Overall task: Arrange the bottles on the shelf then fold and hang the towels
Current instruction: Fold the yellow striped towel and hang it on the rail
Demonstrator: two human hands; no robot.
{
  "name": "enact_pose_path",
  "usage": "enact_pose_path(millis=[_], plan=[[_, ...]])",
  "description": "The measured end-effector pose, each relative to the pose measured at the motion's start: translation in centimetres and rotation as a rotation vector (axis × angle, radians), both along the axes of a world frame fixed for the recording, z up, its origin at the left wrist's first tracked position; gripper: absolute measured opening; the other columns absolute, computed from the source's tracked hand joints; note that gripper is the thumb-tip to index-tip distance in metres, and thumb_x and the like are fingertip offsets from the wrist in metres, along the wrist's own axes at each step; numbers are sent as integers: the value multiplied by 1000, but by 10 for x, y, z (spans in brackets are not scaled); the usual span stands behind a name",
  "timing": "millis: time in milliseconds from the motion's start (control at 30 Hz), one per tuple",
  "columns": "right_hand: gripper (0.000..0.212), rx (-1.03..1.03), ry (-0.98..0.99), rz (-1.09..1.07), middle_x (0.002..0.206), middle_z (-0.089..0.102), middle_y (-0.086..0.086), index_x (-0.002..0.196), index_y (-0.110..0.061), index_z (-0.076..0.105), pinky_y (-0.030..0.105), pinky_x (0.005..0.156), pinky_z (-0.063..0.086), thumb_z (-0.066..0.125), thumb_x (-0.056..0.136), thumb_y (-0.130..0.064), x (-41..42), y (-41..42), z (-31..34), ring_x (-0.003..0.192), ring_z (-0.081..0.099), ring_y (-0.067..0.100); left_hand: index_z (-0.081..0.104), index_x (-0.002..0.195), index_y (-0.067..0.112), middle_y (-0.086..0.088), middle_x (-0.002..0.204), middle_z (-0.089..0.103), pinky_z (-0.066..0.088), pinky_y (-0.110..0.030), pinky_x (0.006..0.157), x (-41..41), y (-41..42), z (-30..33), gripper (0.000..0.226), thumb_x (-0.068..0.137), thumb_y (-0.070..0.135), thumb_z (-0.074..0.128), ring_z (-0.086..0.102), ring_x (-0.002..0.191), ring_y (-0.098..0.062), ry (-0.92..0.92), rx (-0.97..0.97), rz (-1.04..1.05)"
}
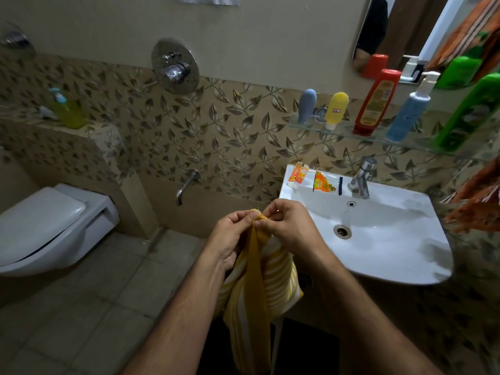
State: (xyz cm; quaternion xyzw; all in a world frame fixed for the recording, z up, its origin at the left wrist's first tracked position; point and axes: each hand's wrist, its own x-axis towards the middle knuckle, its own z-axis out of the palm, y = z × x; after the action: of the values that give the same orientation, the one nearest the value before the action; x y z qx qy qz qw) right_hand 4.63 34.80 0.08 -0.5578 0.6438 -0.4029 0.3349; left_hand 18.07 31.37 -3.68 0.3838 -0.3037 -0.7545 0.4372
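Yellow-and-white striped towel (259, 288) hangs at lower centre of the frame, gathered at its top edge, where both hands meet. Left hand (230, 236) and right hand (286, 226) each pinch that top edge with curled fingers (270, 209), hands touching. Glass shelf (349, 136) at upper right carries a grey bottle (307, 105), yellow bottle (336, 109), red bottle (376, 104), blue pump bottle (411, 115) and green bottle (468, 115), standing in a row. White sink (392, 247) sits right of the hands
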Motion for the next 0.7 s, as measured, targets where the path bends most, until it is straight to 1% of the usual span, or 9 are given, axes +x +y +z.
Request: enact_pose_path(millis=[33,167,267,367,433,500,533,600,700], plan=[[18,0,16,-3,72,74,8,81,-7,69,39,68,57,83,77,-18,1,-1,-1,70,72,23,64,84,8,-4,62,70,51,-21,46,0,1,1,2,84,10,66,65,50,-10,9,6,-10],[20,-19,61,-26,69,74,1,78,-14,68,34,65,59,84,75,-26,2,-2,-3,66,71,13,64,85,8,-4,63,69,54,-21,50,3,3,2,10,91,13,59,65,52,-10,39,-20,-50],[23,-39,161,-61,69,73,0,74,-18,65,37,65,59,83,75,-32,2,-4,-3,68,70,15,64,85,8,-2,62,69,53,-20,51,3,2,3,10,91,12,57,64,52,-9,37,-50,-49],[23,-56,228,-84,71,72,-2,71,-23,62,37,64,59,81,77,-33,1,-5,-5,68,69,14,65,87,8,-1,64,70,54,-21,52,4,-1,4,8,84,15,64,64,54,-9,-10,-91,-70],[21,-67,243,-95,72,71,-4,71,-25,61,36,63,60,79,80,-33,0,-6,-5,68,69,12,67,90,8,-1,69,71,55,-22,56,6,-3,6,21,74,20,69,65,59,-9,-55,-148,-107],[20,-75,255,-120,73,70,-6,71,-27,60,33,63,60,77,81,-30,-1,-7,-4,70,68,11,68,95,8,-2,77,73,56,-23,62,7,-5,7,28,69,20,72,68,67,-10,-81,-211,-141],[19,-77,250,-122,74,70,-5,72,-27,60,32,63,60,77,81,-27,-1,-9,-3,71,68,12,68,96,7,-2,80,73,56,-23,62,6,-6,7,29,69,17,73,68,70,-11,-85,-234,-142],[14,-79,225,-86,75,71,-1,77,-20,63,35,64,60,76,81,-23,-3,-11,-1,73,69,15,69,95,6,-3,79,74,54,-20,58,4,-8,9,28,68,13,74,69,69,-10,-75,-239,-115],[15,-73,127,56,74,71,9,82,-12,64,39,65,56,77,83,-20,-8,-13,7,70,67,19,71,89,9,-6,78,73,54,-22,56,4,-11,8,18,71,12,73,69,67,-12,1,-209,-124]])
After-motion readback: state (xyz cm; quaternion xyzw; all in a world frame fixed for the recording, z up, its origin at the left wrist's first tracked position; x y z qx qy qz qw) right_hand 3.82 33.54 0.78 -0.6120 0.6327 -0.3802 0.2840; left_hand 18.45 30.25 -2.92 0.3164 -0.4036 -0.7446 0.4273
